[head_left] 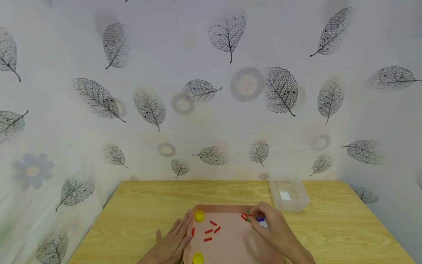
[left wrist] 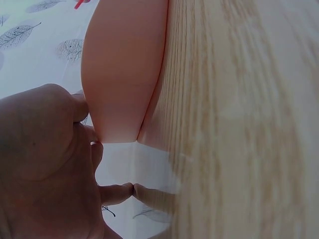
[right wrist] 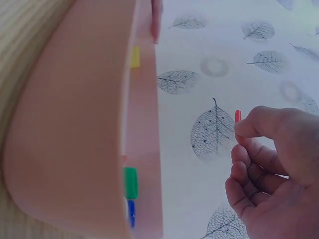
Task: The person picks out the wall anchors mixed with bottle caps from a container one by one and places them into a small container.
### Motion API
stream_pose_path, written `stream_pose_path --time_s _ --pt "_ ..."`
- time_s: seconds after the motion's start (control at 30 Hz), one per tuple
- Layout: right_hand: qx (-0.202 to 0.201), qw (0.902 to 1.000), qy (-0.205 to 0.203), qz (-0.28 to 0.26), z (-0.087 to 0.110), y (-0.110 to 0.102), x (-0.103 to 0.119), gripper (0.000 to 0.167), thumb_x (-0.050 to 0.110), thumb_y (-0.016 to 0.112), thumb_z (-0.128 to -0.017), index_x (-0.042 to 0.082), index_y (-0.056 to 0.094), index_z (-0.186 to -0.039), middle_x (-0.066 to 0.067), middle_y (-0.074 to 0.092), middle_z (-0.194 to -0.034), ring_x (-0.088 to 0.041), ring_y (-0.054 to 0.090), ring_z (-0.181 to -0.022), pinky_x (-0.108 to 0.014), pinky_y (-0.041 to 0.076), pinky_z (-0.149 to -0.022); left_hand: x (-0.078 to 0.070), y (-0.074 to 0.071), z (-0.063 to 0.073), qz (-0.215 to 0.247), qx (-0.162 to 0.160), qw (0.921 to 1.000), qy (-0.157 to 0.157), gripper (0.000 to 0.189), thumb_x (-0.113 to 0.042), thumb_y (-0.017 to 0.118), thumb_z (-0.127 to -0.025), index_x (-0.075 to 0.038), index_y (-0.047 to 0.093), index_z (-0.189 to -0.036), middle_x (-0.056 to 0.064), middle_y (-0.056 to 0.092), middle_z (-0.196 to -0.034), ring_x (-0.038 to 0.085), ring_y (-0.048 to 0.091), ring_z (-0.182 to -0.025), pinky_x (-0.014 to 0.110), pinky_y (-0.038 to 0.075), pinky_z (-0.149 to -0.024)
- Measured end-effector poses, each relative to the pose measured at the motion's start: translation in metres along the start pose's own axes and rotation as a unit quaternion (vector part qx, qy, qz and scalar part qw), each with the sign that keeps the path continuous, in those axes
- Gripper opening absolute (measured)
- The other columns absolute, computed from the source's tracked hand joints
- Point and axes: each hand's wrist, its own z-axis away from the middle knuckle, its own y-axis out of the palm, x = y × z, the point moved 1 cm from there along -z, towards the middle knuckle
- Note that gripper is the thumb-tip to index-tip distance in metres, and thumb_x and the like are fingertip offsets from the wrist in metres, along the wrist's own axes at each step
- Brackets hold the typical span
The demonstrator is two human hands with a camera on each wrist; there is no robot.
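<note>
Your right hand (head_left: 273, 225) pinches a red stick (right wrist: 238, 115), roughly level, over the far right corner of the tray (head_left: 230, 251); loose red sticks (head_left: 208, 231) lie leftward, nearer your left hand (head_left: 171, 242), fingers extended at the left edge.

Pictured indoors, at a small screened tabletop setting. Enclosed at the back and on both sides by a pale, lightly creased, sheet-like backdrop (head_left: 204, 128), printed with dark skeleton leaves (head_left: 229, 33), faint rings (head_left: 234, 84) and, at far left, a soft lilac flower (head_left: 32, 171). Furnished with a wood-grain surface (head_left: 138, 205), reaching close to the backdrop. Laid with a household-style pink tray (head_left: 230, 253), bearing small bright pieces (head_left: 208, 239) in red and yellow, and, near the far edge, a translucent plastic box (head_left: 293, 205). Seems closest to a home or a screened-off activity corner; impossible to tell which.
</note>
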Motion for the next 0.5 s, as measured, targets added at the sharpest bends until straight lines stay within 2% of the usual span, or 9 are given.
stream_pose_path --time_s 0.13,0.23,0.33,0.5 --pt "-0.007 0.9997 0.018 0.016 -0.005 -0.009 0.001 0.033 -0.009 0.082 -0.079 0.018 0.067 -0.090 0.016 0.061 -0.087 0.000 0.056 -0.073 -0.025 0.052 -0.058 0.001 0.001 0.000 -0.003 -0.004 1.0000 0.004 0.063 -0.048 0.030 -0.112 -0.024 0.011 -0.167 -0.002 0.009 -0.172 0.043 0.025 -0.151 0.094 -0.002 -0.089" --pt "-0.022 0.9992 0.007 0.031 -0.008 -0.015 0.000 0.033 -0.009 0.083 -0.078 0.018 0.068 -0.091 0.016 0.062 -0.087 -0.002 0.057 -0.074 -0.023 0.050 -0.060 0.002 0.002 -0.001 -0.005 -0.005 1.0000 0.005 0.063 -0.048 0.030 -0.112 -0.024 0.011 -0.167 -0.002 0.009 -0.172 0.042 0.026 -0.151 0.094 -0.002 -0.089" --pt "-0.034 0.9983 -0.010 0.047 -0.011 -0.021 -0.002 0.034 -0.012 0.082 -0.077 0.016 0.068 -0.091 0.014 0.064 -0.088 -0.004 0.058 -0.076 -0.021 0.051 -0.065 0.003 0.003 -0.002 -0.005 -0.003 1.0000 0.003 0.063 -0.048 0.030 -0.112 -0.025 0.010 -0.167 -0.001 0.009 -0.172 0.042 0.026 -0.151 0.094 -0.001 -0.089" --pt "-0.044 0.9965 0.001 0.071 -0.017 -0.030 -0.007 0.033 -0.011 0.080 -0.078 0.017 0.069 -0.091 0.006 0.067 -0.088 -0.008 0.060 -0.078 -0.021 0.052 -0.069 0.004 0.004 -0.003 -0.003 -0.004 1.0000 0.004 0.063 -0.048 0.031 -0.112 -0.025 0.010 -0.167 0.000 0.010 -0.172 0.042 0.026 -0.151 0.094 -0.001 -0.089"
